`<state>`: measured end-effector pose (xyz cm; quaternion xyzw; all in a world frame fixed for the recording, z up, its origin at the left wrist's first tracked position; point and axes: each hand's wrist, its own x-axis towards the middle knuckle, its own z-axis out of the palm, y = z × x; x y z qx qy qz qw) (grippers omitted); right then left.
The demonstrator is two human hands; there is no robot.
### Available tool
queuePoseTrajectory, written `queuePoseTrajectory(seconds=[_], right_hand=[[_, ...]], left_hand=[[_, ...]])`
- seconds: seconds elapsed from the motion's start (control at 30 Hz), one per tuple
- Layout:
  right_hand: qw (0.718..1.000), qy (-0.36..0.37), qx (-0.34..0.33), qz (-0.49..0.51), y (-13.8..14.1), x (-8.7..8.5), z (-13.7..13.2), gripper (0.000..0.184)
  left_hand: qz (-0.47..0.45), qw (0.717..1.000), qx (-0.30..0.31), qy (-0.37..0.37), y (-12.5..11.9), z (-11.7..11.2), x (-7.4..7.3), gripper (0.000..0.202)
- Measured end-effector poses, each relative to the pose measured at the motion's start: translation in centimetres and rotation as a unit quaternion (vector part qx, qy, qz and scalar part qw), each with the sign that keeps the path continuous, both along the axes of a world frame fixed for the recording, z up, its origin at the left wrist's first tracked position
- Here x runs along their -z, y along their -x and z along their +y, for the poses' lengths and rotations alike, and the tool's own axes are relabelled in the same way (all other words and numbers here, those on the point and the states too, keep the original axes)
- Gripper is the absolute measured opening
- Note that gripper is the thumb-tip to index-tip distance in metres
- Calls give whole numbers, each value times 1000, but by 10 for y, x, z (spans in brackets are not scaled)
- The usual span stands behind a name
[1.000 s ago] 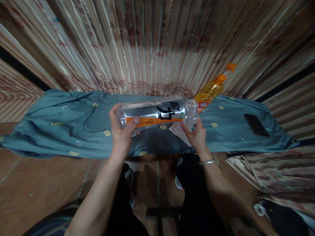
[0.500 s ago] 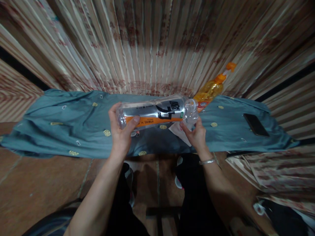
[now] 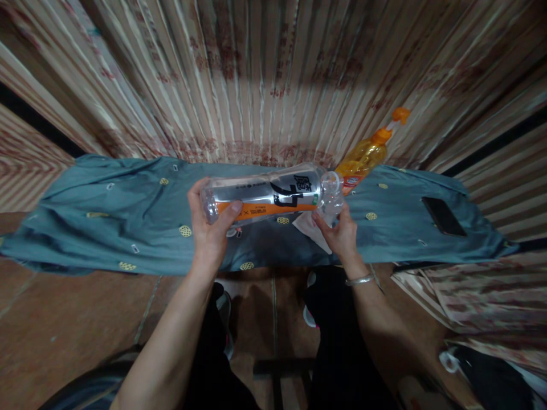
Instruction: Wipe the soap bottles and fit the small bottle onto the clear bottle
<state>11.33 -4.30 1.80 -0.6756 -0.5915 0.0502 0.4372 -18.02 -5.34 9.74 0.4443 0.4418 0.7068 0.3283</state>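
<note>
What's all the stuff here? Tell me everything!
Clear bottle: one, silver and orange label, picture centre
Pump bottle: one, orange, beyond its neck
Phone: one, black, right
Sheet: one, white, near bottle's neck
Cloth: one, blue-green, beneath phone
Curtains: count unclear, striped beige, background
Floor: one, brown, below cloth
Poles: two, black, both sides
Unclear shapes: several, dark, picture bottom
Bracelet: one, silver, right wrist
Shoes: two, greyish, on floor
Legs: two, black-clad, bottom middle
Left hand: one, bare, bottle's base
Right hand: one, bare, bottle's neck

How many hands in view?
2: left hand around the base end of the labelled bottle, right hand gripping clear plastic near its neck end. No others visible.
</note>
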Motion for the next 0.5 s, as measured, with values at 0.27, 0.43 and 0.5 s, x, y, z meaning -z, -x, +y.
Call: queuePoseTrajectory(seconds=[0.27,0.43,0.5], right_hand=[[1000,-1,-5,-5,-1,1,0,83],[1000,-3,-5,-9,-1,2,0,81],[1000,-6,-6,-9,-1,2,0,82]], left_hand=[[29,1000,-4,-8,-1,-1,0,72],[34,999,4,-10,-1,-2,-1,68],[32,999,0,-14,-1,-2,-1,68]])
